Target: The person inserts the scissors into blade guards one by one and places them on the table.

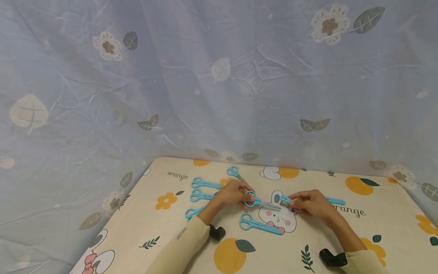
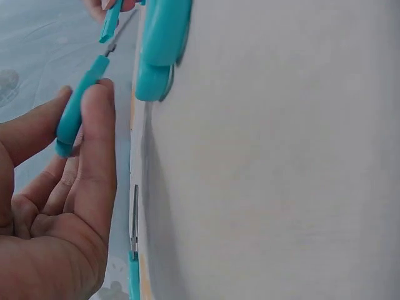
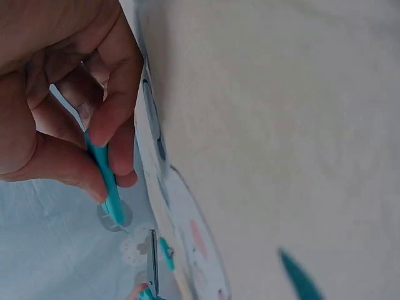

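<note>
Between the thumb and fingers of my left hand (image 1: 234,194) are the blue handles of a pair of scissors (image 1: 252,198). Their bare metal blades point right, spread slightly apart, above the printed rabbit. My right hand (image 1: 313,205) pinches a blue blade cover (image 1: 284,198), its free end turned toward the blade tips with a gap between. In the right wrist view the cover (image 3: 107,181) sits between thumb and fingertips. The left wrist view shows the scissors' handle (image 2: 75,112) pinched at the fingertips. Nearest in front lies a pair of covered scissors (image 1: 261,225).
Several blue-handled scissors (image 1: 198,195) lie left of my left hand, partly hidden by it. Behind it is a pair with bare blades (image 1: 233,171). Another blue cover (image 1: 336,201) lies beyond my right hand. A printed cloth (image 1: 164,236) covers the table; a curtain (image 1: 219,114) hangs behind.
</note>
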`<state>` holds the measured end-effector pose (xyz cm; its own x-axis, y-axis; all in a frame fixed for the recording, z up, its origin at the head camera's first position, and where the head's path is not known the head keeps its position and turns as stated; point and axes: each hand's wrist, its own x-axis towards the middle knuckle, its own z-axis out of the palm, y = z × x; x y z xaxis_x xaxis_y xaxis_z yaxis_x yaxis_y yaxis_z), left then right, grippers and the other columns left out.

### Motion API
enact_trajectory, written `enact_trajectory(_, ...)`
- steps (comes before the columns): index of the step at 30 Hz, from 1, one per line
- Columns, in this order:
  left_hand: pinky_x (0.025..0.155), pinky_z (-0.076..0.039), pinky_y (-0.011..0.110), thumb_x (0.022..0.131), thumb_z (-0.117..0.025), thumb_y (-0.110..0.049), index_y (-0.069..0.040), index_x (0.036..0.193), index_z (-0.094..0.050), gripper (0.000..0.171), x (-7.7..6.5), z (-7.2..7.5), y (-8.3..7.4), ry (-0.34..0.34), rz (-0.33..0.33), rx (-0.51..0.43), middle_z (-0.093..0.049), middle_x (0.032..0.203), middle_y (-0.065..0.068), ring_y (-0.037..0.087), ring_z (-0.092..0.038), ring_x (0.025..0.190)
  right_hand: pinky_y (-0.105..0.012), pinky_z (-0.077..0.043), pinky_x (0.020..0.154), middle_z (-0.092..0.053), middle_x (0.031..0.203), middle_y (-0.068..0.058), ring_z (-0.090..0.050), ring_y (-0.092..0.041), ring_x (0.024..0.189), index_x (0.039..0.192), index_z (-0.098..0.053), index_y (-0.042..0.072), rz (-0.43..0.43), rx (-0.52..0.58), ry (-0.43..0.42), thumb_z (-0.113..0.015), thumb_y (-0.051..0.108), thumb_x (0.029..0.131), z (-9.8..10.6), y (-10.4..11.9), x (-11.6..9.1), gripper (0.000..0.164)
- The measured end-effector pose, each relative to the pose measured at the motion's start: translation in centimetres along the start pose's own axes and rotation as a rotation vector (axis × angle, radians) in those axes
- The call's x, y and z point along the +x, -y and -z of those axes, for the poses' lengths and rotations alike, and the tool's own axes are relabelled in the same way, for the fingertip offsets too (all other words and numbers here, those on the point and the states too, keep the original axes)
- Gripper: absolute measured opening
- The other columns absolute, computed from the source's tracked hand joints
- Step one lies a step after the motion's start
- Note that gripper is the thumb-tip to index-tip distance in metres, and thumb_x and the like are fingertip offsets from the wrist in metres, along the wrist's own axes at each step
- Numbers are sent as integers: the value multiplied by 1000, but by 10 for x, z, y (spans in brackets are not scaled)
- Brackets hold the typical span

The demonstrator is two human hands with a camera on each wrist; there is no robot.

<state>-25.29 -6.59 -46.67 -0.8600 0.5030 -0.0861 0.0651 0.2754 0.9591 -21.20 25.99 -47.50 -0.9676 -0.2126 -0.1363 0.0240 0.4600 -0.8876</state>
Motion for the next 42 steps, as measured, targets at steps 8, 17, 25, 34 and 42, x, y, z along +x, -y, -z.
enact_trajectory(8, 78, -70, 36, 98, -75, -11, 8, 132, -71, 39, -9, 7, -2, -7, 22, -139, -81, 98, 11, 15, -78, 83, -21, -50, 58, -82, 101, 3, -68, -9, 77, 135, -72, -1, -69, 179, 166, -77, 23, 100, 10, 3, -6, 42)
enact_trajectory(17, 72, -68, 29, 98, -76, -6, 6, 135, -69, 40, -26, 21, -8, -12, 10, -234, -78, 93, 5, 14, -78, 82, -18, -52, 60, -83, 108, 4, -69, -8, 81, 136, -74, 8, -78, 245, 281, -72, 21, 104, 25, 6, -17, 35)
enact_trajectory(25, 73, -69, 31, 97, -77, 0, 2, 132, -71, 36, -31, 28, -11, -5, 15, -255, -73, 81, 2, 15, -78, 82, -20, -54, 61, -82, 107, 5, -70, -8, 82, 137, -73, 8, -36, 233, 310, -69, 19, 106, 31, 5, -20, 34)
enact_trajectory(34, 72, -69, 32, 97, -73, 5, 4, 130, -71, 34, -28, 30, -16, 2, -3, -226, -73, 82, 1, 14, -77, 80, -22, -55, 61, -80, 100, 6, -68, -10, 81, 139, -71, 3, -31, 206, 286, -70, 20, 105, 25, 11, -19, 38)
enact_trajectory(42, 69, -68, 29, 96, -76, 2, 2, 127, -73, 32, -31, 25, -15, -11, -3, -226, -73, 86, 2, 15, -76, 78, -22, -56, 62, -81, 104, 4, -69, -11, 82, 137, -71, 0, -18, 187, 268, -72, 22, 104, 19, 16, -19, 40)
